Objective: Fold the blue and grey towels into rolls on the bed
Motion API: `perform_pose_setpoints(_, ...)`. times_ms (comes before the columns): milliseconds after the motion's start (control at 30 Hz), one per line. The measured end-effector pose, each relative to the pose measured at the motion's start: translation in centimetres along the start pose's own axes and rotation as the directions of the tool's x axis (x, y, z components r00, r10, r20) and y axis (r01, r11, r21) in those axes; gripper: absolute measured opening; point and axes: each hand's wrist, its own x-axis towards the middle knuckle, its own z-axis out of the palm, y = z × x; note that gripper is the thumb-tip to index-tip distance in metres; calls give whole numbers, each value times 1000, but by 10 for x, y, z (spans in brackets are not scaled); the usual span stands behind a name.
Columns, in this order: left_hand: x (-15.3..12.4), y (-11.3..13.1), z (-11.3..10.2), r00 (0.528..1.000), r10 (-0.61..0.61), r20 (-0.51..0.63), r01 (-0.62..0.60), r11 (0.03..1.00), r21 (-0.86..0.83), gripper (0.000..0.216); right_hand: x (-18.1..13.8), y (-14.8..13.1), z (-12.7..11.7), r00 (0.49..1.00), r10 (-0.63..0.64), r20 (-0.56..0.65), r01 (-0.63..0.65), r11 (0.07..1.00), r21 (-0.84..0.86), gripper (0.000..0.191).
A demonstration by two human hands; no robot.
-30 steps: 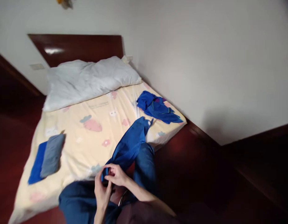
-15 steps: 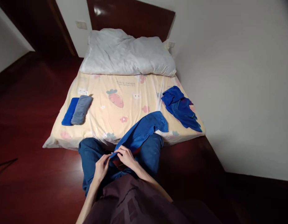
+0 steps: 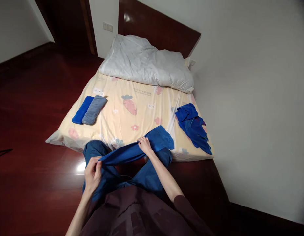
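A blue towel (image 3: pixel 124 153) stretches in a long strip across my knees, its far end lying flat on the front edge of the bed. My left hand (image 3: pixel 93 173) is closed on the near left end, thumb pressed over the cloth. Farther along the strip, my right hand (image 3: pixel 144 145) is closed over its upper edge, fingers bent around the fabric. Between the two hands the cloth is drawn out and sags slightly.
A folded blue towel (image 3: pixel 82 110) and a folded grey towel (image 3: pixel 95 110) lie overlapping on the left of the bed (image 3: pixel 112 127). Crumpled blue cloths (image 3: pixel 193 126) lie on the right. A pale quilt (image 3: pixel 147 64) rests by the headboard (image 3: pixel 162 24). A wall (image 3: pixel 252 114) stands at the right.
My hands were close together at the towel's near end. The left has moved left with that end, and the right has slid up along the towel toward the bed. The view has tilted.
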Motion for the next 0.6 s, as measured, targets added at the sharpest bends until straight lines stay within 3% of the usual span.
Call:
perform_pose_setpoints(133, 8, -9, -23, 997, -68, -36, 69, 997, 28, 42, 13, 41, -3, 997, 33, 75, -27, 997, -77, 25)
perform_pose_setpoints(367, 10, -38, -33, 951, -244, -189, 254, 967, 28, 44, 30, 67, -18, 999, 37, 1, -37, 999, -22, 18)
perform_pose_setpoints(500, 38, -40, -30, 914, -309, -263, 319, 948, -4, 48, 36, 80, -45, 992, 57, -111, -50, 996, 72, 24)
perform_pose_setpoints(600, 72, -36, -42, 892, -316, -322, 329, 944, -14, 51, 26, 86, -70, 976, 118, -181, -63, 957, 285, 29)
